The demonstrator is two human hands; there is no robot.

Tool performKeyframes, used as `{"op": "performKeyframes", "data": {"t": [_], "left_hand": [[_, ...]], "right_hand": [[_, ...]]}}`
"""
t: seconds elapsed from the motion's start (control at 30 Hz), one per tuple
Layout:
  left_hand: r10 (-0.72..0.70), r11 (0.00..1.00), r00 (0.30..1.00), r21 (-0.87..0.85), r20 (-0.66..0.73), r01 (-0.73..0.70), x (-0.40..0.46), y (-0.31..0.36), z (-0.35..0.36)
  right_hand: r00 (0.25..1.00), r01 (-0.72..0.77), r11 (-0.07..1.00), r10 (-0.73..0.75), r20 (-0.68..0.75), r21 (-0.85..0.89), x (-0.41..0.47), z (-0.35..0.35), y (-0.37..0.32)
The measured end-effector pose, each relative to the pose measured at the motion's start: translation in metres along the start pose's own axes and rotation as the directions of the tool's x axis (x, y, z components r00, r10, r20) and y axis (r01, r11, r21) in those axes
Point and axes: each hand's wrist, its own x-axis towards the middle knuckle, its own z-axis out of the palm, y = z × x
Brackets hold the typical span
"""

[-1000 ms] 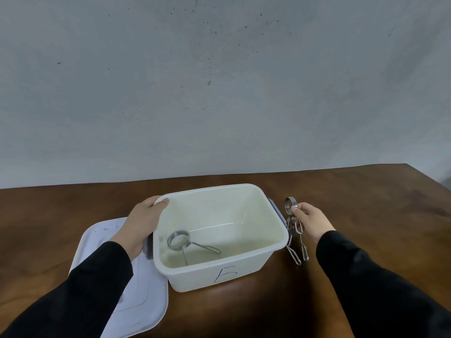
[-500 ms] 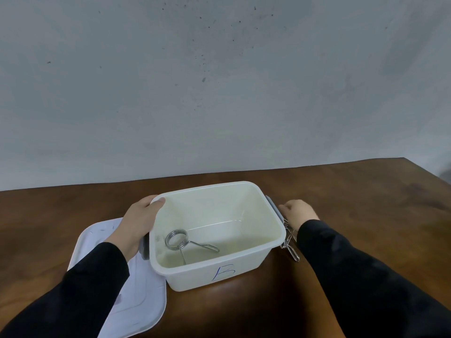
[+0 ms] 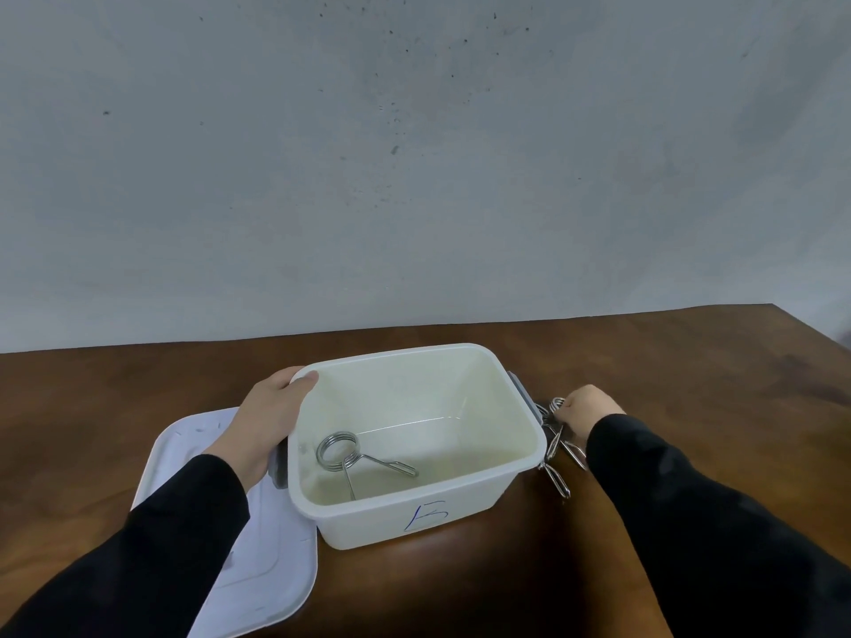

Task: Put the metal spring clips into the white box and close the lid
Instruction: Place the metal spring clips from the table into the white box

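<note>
metal spring clips [image 3: 559,458] half hidden under right hand [image 3: 587,407]

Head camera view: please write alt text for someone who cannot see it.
An open white box on a brown table holds one metal spring clip. The left hand steadies its rim; the right hand closes on more clips beside it. The lid lies left.

One mark to read here: a single handwritten letter in blue ink, an "E" or something close to it, slanted and loose, on the near outer wall of the white box [image 3: 414,518]. It sits well below the left hand's fingers [image 3: 301,384] on the rim. Faint scuffs on the lid [image 3: 184,458], nothing legible there.
</note>
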Motion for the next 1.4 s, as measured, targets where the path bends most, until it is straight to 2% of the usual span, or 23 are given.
{"op": "performKeyframes", "data": {"t": [0.07, 0.17, 0.27, 0.33, 0.4, 0.53, 0.6, 0.73, 0.9, 1.1, 1.3, 1.4], "left_hand": [[0.0, 1.0, 1.0, 0.0, 0.0, 0.0, 0.0, 0.0, 0.001], [0.004, 1.0, 1.0, -0.002, -0.004, -0.004, 0.0, 0.0, 0.001], [-0.011, 1.0, 1.0, -0.017, -0.013, 0.011, -0.002, 0.002, 0.003], [-0.028, 0.999, 1.0, -0.037, -0.012, 0.028, -0.003, 0.004, 0.006], [-0.041, 0.998, 0.999, -0.055, -0.011, 0.04, -0.004, 0.004, 0.007], [-0.05, 0.996, 0.999, -0.067, 0.002, 0.05, -0.006, 0.001, 0.005], [-0.043, 0.997, 0.999, -0.065, 0.005, 0.043, -0.007, 0.0, 0.004], [-0.018, 0.999, 1.0, -0.035, 0.007, 0.018, -0.007, -0.001, 0.002], [-0.016, 0.999, 1.0, -0.03, 0.012, 0.016, -0.003, -0.003, 0.001], [-0.036, 0.999, 0.999, -0.013, 0.019, 0.036, -0.004, -0.003, 0.002], [-0.034, 0.999, 0.999, -0.02, -0.026, 0.033, -0.005, -0.002, 0.002], [-0.034, 0.999, 0.999, -0.007, -0.027, 0.034, -0.006, -0.002, 0.001]], "right_hand": [[0.999, 0.037, 0.998, -0.036, -0.03, 0.051, -0.006, -0.016, -0.005], [0.978, 0.184, 0.977, -0.171, -0.124, 0.105, -0.027, -0.054, -0.021], [0.914, 0.381, 0.913, -0.348, -0.209, 0.146, -0.067, -0.097, -0.056], [0.846, 0.513, 0.852, -0.481, -0.23, 0.103, -0.101, -0.118, -0.088], [0.771, 0.628, 0.776, -0.612, -0.176, 0.055, -0.138, -0.12, -0.12], [0.612, 0.782, 0.619, -0.784, 0.1, 0.065, -0.178, -0.06, -0.168], [0.566, 0.813, 0.583, -0.785, 0.252, -0.009, -0.178, -0.012, -0.185], [0.557, 0.824, 0.536, -0.709, 0.433, -0.182, -0.171, 0.059, -0.205], [0.532, 0.847, 0.437, -0.705, 0.47, -0.303, -0.164, 0.089, -0.217], [0.557, 0.83, 0.464, -0.64, 0.529, -0.311, -0.163, 0.106, -0.22], [0.496, 0.859, 0.486, -0.71, 0.5, -0.162, -0.161, 0.083, -0.217], [0.468, 0.877, 0.471, -0.794, 0.387, -0.094, -0.156, 0.057, -0.216]]}}
